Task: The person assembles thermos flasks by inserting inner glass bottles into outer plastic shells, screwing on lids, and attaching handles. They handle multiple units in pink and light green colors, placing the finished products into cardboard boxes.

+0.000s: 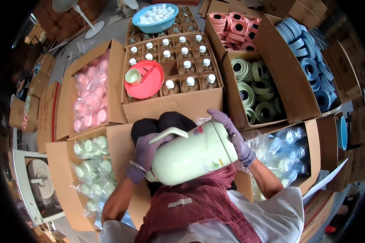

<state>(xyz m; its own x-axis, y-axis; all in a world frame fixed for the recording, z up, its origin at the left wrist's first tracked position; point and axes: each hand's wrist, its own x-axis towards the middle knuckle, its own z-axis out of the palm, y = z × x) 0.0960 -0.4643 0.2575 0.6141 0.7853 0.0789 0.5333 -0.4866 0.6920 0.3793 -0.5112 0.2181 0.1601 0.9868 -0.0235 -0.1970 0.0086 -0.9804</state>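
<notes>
Pale-green flask (190, 156) tilted sideways, btwn both gloved hands (144, 154) (238, 137).

Purple gloves (241, 146), checked maroon apron (178, 220), white sleeves (280, 210)

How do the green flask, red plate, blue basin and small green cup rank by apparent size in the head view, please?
1. Green flask
2. Blue basin and red plate: too alike to rank
3. Small green cup
</notes>
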